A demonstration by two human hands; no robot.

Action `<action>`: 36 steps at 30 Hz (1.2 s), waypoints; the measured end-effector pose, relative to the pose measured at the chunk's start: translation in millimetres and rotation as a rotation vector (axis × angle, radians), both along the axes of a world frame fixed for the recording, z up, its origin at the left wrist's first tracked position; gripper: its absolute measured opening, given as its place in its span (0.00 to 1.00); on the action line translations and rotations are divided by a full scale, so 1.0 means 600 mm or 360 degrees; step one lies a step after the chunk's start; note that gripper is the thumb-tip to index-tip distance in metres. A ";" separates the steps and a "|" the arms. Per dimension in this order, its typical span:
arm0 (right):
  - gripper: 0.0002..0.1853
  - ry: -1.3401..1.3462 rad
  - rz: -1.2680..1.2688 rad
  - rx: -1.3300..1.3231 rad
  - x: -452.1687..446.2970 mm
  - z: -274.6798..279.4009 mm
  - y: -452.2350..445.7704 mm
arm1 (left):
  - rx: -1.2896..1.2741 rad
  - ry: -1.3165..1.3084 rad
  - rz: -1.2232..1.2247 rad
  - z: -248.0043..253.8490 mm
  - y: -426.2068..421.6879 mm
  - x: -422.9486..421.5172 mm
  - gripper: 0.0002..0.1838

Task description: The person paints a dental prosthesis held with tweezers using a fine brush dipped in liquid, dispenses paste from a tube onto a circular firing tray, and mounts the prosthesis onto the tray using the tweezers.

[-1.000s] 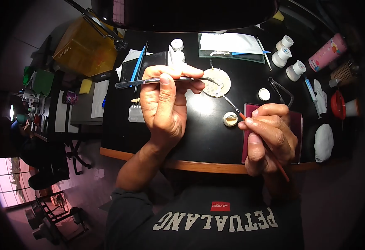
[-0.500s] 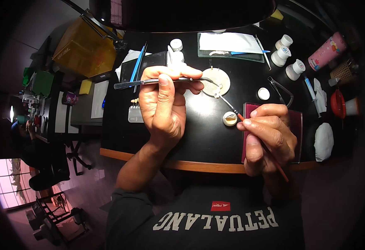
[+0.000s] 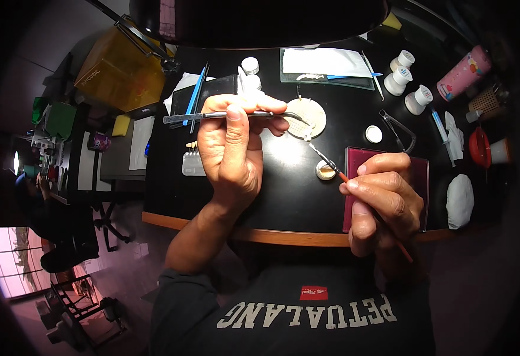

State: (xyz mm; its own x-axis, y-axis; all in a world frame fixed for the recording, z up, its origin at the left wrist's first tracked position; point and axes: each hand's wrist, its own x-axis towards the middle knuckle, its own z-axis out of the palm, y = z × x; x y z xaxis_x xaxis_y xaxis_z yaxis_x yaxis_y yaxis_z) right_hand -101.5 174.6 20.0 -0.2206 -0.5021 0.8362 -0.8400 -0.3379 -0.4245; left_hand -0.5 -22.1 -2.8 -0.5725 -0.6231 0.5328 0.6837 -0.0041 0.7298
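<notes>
My left hand [image 3: 231, 154] is closed around dark metal tweezers [image 3: 184, 118] with a curved tip, held almost level. At that tip sits a tiny whitish piece [image 3: 308, 133], perhaps a dental crown; it is too small to be sure. My right hand [image 3: 385, 199] pinches a thin brush [image 3: 334, 167] with a reddish handle, its bristles at or just beside the piece. Behind both tips lies a round pale plate [image 3: 314, 113] with a fine pitted surface. Under the brush stands a small open jar [image 3: 325, 172] with yellowish contents.
White-lidded jars [image 3: 397, 80] and a pink bottle [image 3: 464, 72] stand at the right. A maroon flat case [image 3: 355, 204] lies under my right hand. Calipers [image 3: 403, 133], a glass slab [image 3: 358, 83] and a tooth-shade holder [image 3: 193, 163] are around. Another person [image 3: 34, 184] sits far left.
The brush tip has shifted very slightly at the whitish piece. Both hands keep their holds, and the view has moved a little.
</notes>
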 end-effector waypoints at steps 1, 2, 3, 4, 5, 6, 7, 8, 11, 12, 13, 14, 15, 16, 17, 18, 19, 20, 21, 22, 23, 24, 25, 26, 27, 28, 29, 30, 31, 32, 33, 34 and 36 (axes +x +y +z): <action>0.19 0.0001 -0.0020 -0.0031 -0.001 0.002 0.002 | -0.0005 0.0009 -0.0001 -0.002 -0.002 -0.002 0.09; 0.19 0.0013 -0.0040 -0.0051 -0.005 0.006 0.005 | -0.0093 -0.0008 0.0063 -0.006 -0.008 -0.006 0.09; 0.19 0.0032 -0.0059 -0.0067 -0.011 0.011 0.009 | -0.0129 -0.0070 0.0080 -0.008 -0.014 -0.008 0.10; 0.18 0.0076 -0.0137 -0.0134 -0.021 0.011 0.013 | -0.0159 -0.0133 0.0097 -0.012 -0.018 -0.009 0.11; 0.16 0.0117 -0.0218 -0.0200 -0.031 0.011 0.017 | -0.0145 -0.0134 0.0113 -0.013 -0.019 -0.013 0.11; 0.15 0.0152 -0.0333 -0.0304 -0.039 0.011 0.019 | -0.0107 -0.0102 0.0097 -0.018 -0.023 -0.015 0.11; 0.13 0.0147 -0.0519 -0.0269 -0.044 0.012 0.029 | -0.0145 -0.0127 0.0138 -0.018 -0.023 -0.014 0.11; 0.11 0.0195 -0.0619 -0.0211 -0.055 0.017 0.045 | -0.0197 -0.0145 0.0183 -0.016 -0.025 -0.015 0.11; 0.09 0.0307 -0.0764 0.0043 -0.066 0.029 0.088 | -0.0326 -0.0139 0.0257 -0.016 -0.028 -0.020 0.11; 0.09 0.0421 -0.0808 0.0198 -0.062 0.034 0.101 | -0.0336 -0.0120 0.0285 -0.015 -0.026 -0.023 0.12; 0.09 0.0381 -0.0854 0.0401 -0.053 0.033 0.116 | -0.0341 -0.0105 0.0268 -0.018 -0.026 -0.023 0.11; 0.11 0.0391 -0.0857 0.0519 -0.053 0.018 0.132 | -0.0406 -0.0119 0.0297 -0.018 -0.024 -0.021 0.11; 0.12 0.0417 -0.0854 0.0645 -0.053 0.005 0.145 | -0.0473 -0.0134 0.0326 -0.015 -0.022 -0.020 0.11; 0.13 0.0446 -0.0850 0.0768 -0.055 -0.008 0.156 | -0.0542 -0.0145 0.0359 -0.013 -0.019 -0.018 0.11; 0.17 0.0539 -0.0816 0.0813 -0.061 -0.022 0.163 | -0.0597 -0.0133 0.0399 -0.013 -0.013 -0.017 0.10; 0.15 0.0559 -0.0791 0.0897 -0.060 -0.029 0.167 | -0.0753 -0.0123 0.0444 -0.015 -0.007 -0.014 0.10; 0.14 0.0576 -0.0768 0.0929 -0.062 -0.038 0.169 | -0.1007 -0.0102 0.0507 -0.017 -0.011 -0.016 0.09; 0.13 0.0593 -0.0741 0.0957 -0.065 -0.045 0.168 | -0.1265 -0.0082 0.0573 -0.016 -0.016 -0.016 0.07; 0.12 0.0599 -0.0739 0.1011 -0.066 -0.050 0.168 | -0.1338 -0.0067 0.0579 -0.017 -0.010 -0.015 0.05; 0.12 0.0608 -0.0736 0.1064 -0.066 -0.052 0.167 | -0.1523 -0.0113 0.0637 -0.009 -0.003 -0.011 0.06; 0.12 0.0620 -0.0730 0.1116 -0.067 -0.052 0.165 | -0.1590 -0.0114 0.0648 -0.010 -0.001 -0.012 0.07; 0.13 0.0649 -0.0733 0.1136 -0.066 -0.051 0.163 | -0.1657 -0.0118 0.0660 -0.014 0.000 -0.013 0.09; 0.13 0.0677 -0.0736 0.1155 -0.064 -0.050 0.161 | -0.1670 -0.0159 0.0705 -0.016 0.001 -0.013 0.12; 0.14 0.0704 -0.0740 0.1175 -0.063 -0.049 0.159 | -0.1659 -0.0187 0.0738 -0.014 0.001 -0.011 0.13; 0.14 0.0713 -0.0750 0.1207 -0.060 -0.048 0.159 | -0.1649 -0.0214 0.0770 -0.012 -0.001 -0.009 0.13; 0.14 0.0723 -0.0764 0.1236 -0.059 -0.047 0.159 | -0.1641 -0.0237 0.0800 -0.009 -0.003 -0.009 0.14; 0.14 0.0729 -0.0784 0.1263 -0.057 -0.047 0.160 | -0.1620 -0.0274 0.0804 -0.010 -0.012 -0.008 0.16; 0.14 0.0721 -0.0779 0.1272 -0.055 -0.046 0.161 | -0.1631 -0.0264 0.0839 -0.007 -0.016 -0.007 0.17; 0.14 0.0715 -0.0776 0.1280 -0.055 -0.045 0.163 | -0.1642 -0.0251 0.0875 -0.003 -0.020 -0.007 0.18; 0.14 0.0711 -0.0772 0.1288 -0.055 -0.043 0.164 | -0.1650 -0.0238 0.0911 0.001 -0.023 -0.007 0.19; 0.14 0.0710 -0.0756 0.1256 -0.053 -0.038 0.162 | -0.1648 -0.0268 0.0942 -0.001 -0.025 -0.007 0.23; 0.14 0.0710 -0.0739 0.1224 -0.051 -0.029 0.161 | -0.1645 -0.0292 0.0917 -0.003 -0.025 -0.007 0.24; 0.13 0.0572 -0.0636 0.1107 -0.048 -0.019 0.152 | -0.1646 -0.0335 0.0863 -0.007 -0.021 -0.008 0.27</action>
